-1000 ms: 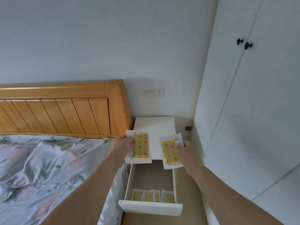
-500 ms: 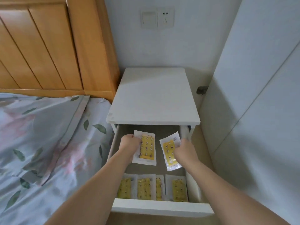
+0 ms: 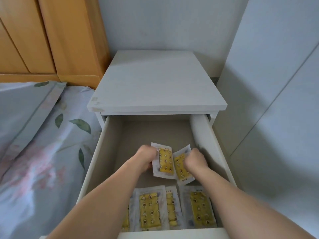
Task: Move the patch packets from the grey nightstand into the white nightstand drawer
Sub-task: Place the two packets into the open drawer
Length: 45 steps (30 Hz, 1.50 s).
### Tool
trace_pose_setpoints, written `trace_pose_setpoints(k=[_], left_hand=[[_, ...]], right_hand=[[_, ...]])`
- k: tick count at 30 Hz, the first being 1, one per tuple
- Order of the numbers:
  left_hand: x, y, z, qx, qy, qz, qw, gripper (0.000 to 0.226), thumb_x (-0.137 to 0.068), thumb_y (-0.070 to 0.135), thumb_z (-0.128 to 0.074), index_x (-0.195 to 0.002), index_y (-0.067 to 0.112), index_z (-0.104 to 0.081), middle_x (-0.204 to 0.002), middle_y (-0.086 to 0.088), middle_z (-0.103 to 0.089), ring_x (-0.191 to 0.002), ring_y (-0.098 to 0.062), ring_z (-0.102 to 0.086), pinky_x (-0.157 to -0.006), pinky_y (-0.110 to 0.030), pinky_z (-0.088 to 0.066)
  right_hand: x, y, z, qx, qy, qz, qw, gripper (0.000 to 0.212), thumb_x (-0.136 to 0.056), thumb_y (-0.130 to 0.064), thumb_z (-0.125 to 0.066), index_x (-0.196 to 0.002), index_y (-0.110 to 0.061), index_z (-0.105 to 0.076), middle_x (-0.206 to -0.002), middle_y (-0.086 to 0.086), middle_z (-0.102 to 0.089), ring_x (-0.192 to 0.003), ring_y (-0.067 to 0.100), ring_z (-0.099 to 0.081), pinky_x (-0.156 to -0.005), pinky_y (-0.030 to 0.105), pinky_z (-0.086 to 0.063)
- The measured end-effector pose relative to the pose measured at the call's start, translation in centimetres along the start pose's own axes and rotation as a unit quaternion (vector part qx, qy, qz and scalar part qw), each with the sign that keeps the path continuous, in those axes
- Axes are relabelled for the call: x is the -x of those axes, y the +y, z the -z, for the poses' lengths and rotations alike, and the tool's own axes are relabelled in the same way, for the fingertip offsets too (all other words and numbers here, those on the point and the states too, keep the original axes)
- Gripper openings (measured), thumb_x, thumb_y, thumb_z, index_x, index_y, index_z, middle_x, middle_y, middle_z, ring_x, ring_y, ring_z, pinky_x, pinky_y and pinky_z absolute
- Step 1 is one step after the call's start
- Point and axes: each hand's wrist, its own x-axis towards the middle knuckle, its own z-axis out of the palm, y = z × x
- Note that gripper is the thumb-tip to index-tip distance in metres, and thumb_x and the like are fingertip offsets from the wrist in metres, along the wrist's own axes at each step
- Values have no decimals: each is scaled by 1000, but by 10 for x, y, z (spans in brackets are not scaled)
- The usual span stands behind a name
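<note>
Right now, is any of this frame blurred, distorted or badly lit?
Head view: soft, even light without glare; both hands, left hand and right hand, and their held packets are motion-smeared; wide-angle lens bows the drawer sides and wardrobe lines; nightstand top is reasonably sharp.

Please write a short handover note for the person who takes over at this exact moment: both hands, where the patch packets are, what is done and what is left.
Left hand: grips one patch packet low inside the open white nightstand drawer.
Right hand: grips a second packet, which overlaps the first one's edge.
Done: a row of packets already lies at the drawer's front.
Left: release both held packets onto the drawer floor. The grey nightstand is out of view, so whether more packets wait there cannot be told.
</note>
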Motion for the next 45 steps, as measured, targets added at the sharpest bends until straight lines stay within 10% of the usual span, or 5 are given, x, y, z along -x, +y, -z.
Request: trace_pose_setpoints(k=[8, 13, 21, 35, 45], left_hand=[[-22, -19, -8, -107, -54, 13, 993, 30, -87, 9, -45, -109, 1, -64, -108, -18, -71, -96, -31, -71, -85, -46, -57], [-45, -27, -10, -174, -22, 4, 984, 36, -79, 15, -45, -106, 5, -67, -108, -18, -71, -98, -33, -70, -82, -47, -57], [14, -2, 3, -360, 71, -60, 928, 18, -95, 12, -46, -87, 5, -61, -77, -6, -60, -63, -17, -59, -52, -26, -49], [348, 293, 120, -572, 194, -365, 709, 28, -104, 19, -37, -117, 8, -58, -115, -5, -56, -98, -18, -58, -80, -26, -50], [554, 429, 241, -490, 277, -434, 704, 40, -103, 27, -39, -139, 9, -43, -139, -6, -50, -124, -20, -51, -96, -31, -48]], right_hand=[[-8, 7, -9, 100, -3, -11, 995, 35, -96, -3, -41, -131, -2, -41, -130, 16, -54, -114, 31, -57, -85, 34, -51], [-6, 2, -15, 233, -23, -5, 972, 72, -94, -4, -46, -150, 7, -3, -152, 22, -23, -132, 34, -42, -99, 40, -46], [11, -15, 2, 300, -20, 46, 953, 48, -93, -11, -44, -140, 0, -42, -140, 24, -41, -122, 34, -51, -95, 39, -51], [224, -244, 346, 182, 41, 221, 957, 10, -84, -9, -49, -89, -8, -40, -94, 9, -49, -83, 25, -47, -67, 31, -38], [396, -389, 507, 156, 87, 363, 914, 13, -87, -13, -50, -92, -10, -38, -97, 6, -44, -90, 24, -43, -74, 29, -35]])
